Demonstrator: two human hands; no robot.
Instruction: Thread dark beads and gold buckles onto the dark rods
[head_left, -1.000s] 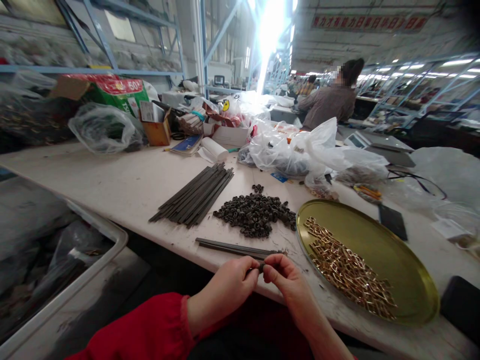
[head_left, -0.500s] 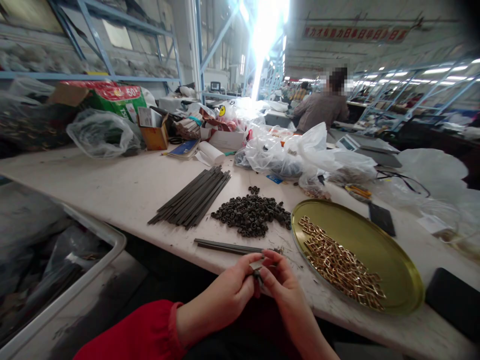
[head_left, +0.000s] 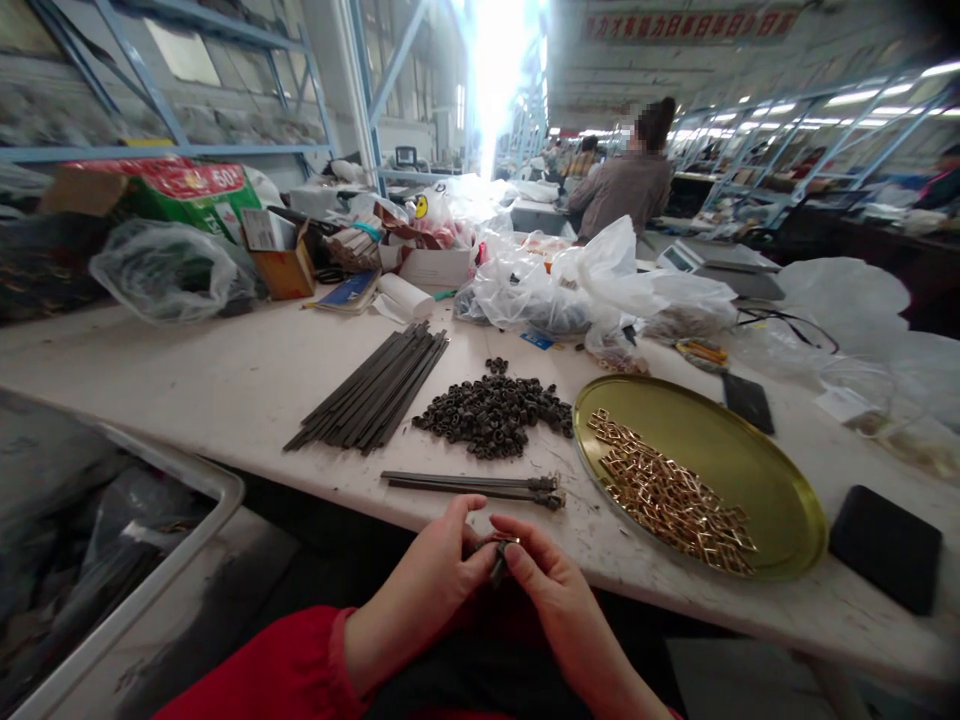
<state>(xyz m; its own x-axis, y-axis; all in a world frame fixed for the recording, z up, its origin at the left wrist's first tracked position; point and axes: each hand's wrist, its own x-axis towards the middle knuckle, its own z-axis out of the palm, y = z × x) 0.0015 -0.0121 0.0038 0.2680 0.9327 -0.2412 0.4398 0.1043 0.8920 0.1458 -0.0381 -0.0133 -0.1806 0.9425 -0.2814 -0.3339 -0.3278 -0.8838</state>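
Note:
My left hand (head_left: pixel 448 562) is closed, pinching a short visible piece of a dark strap (head_left: pixel 498 568) just off the table's front edge. Against it, the fingers of my right hand (head_left: pixel 551 580) are closed on the same strap, and a small gold buckle (head_left: pixel 513 541) glints between the fingertips. Fingers cover most of both pieces. Just beyond the hands lie a few dark straps (head_left: pixel 457 485) with buckled right ends. Farther back are a heap of small dark loops (head_left: pixel 495 415) and a stack of plain dark straps (head_left: pixel 367 390).
To the right, a gold oval tray (head_left: pixel 780 480) holds many gold buckles (head_left: pixel 667 490). A black flat object (head_left: pixel 886 548) lies beside it. Plastic bags (head_left: pixel 555 285) and boxes crowd the table's back. A white bin (head_left: pixel 217 490) stands low at left. A person (head_left: pixel 622 190) sits beyond.
The camera view has shifted slightly. My hands have drawn back toward me, uncovering the buckled ends of the straps on the table, and my left index finger has lifted from the buckle.

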